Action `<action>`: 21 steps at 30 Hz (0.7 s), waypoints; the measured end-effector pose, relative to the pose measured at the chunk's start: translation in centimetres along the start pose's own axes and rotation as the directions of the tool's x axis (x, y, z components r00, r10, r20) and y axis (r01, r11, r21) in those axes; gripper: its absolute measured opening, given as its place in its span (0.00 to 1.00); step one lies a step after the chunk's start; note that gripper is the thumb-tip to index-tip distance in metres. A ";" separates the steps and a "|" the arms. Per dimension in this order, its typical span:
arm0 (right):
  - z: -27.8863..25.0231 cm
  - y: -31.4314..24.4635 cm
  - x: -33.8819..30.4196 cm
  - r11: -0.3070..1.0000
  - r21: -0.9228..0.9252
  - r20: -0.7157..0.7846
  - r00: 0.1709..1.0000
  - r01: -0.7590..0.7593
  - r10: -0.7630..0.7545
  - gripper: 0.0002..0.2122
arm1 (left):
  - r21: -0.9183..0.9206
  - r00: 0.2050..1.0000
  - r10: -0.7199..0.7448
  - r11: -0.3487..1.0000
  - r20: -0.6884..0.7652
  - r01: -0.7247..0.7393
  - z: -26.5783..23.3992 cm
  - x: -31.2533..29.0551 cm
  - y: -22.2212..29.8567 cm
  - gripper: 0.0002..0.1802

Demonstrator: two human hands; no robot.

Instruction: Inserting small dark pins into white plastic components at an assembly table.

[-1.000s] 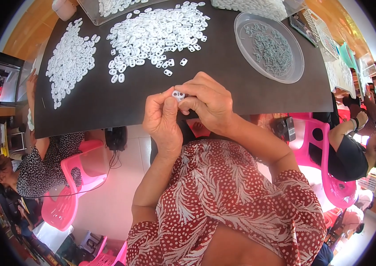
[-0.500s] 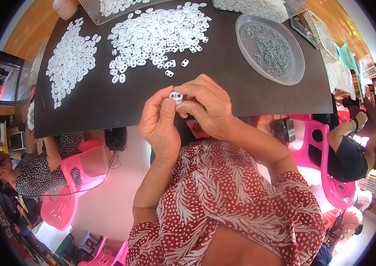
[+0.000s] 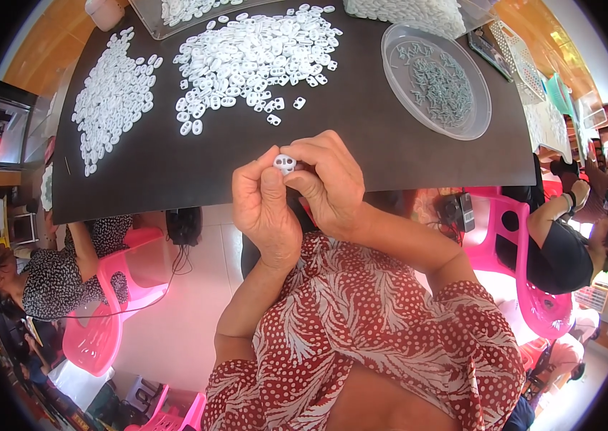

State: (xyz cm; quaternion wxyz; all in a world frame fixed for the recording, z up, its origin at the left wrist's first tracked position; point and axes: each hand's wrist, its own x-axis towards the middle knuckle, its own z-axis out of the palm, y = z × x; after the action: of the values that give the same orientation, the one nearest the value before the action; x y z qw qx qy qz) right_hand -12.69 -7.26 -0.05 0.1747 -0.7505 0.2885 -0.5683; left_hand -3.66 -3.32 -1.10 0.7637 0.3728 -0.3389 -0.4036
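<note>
Pinching a small, white, rounded, two-holed, plastic-looking piece [image 3: 284, 163] between bare left hand [image 3: 268, 212] and bare right hand [image 3: 334, 187], clamped on it from either side, likely for steadiness.

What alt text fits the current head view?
A person's left hand and right hand together hold a small white holed piece near the front edge of a dark table. Beyond lie a narrow heap of white pieces at left and a broader heap mid-table; at right, a round clear tray holds small grey-green parts.
</note>
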 end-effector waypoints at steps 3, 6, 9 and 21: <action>0.4 -0.4 -0.2 1.000 0.003 -0.025 1.000 -0.012 0.012 0.11 | -0.005 1.000 0.007 1.000 0.014 -0.007 0.0 -0.2 0.3 0.11; 0.5 -0.5 -0.3 1.000 0.000 -0.020 1.000 -0.022 0.022 0.11 | -0.029 1.000 0.005 1.000 0.013 -0.005 0.0 -0.4 0.3 0.11; 0.7 -0.3 -0.3 0.999 0.028 -0.028 0.999 -0.019 0.020 0.10 | 0.008 0.999 0.032 0.999 0.012 -0.032 0.1 -0.6 0.5 0.13; 1.5 0.4 -0.2 0.987 0.002 -0.074 0.985 0.158 -0.157 0.09 | 0.146 0.994 0.110 0.983 0.027 -0.113 -0.8 -0.7 -0.3 0.11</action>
State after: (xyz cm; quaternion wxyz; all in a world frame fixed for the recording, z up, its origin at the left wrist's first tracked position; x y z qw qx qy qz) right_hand -11.39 -7.54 -0.85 0.1217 -0.7489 0.2321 -0.6086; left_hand -3.40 -2.58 -1.87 0.7523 0.4047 -0.3953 -0.3375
